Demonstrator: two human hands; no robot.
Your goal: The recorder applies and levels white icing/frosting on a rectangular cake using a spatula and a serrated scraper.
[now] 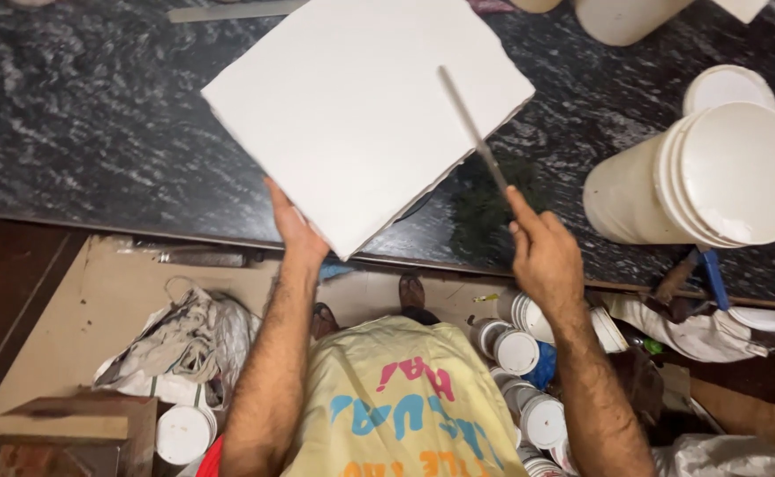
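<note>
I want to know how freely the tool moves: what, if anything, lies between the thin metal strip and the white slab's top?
Nothing visible. The right hand holds the metal strip directly over the white slab, whose top is bare; the left hand grips only its near edge.

Even warm indoor light, soft shadows, slight wide-angle edge distortion.

Matt white slab (365, 110) with rough, chipped edges lies on glossy black speckled stone counter (96, 124). At three o'clock, smooth white plastic buckets (714, 177); thin dull metal blade (476, 132).
</note>
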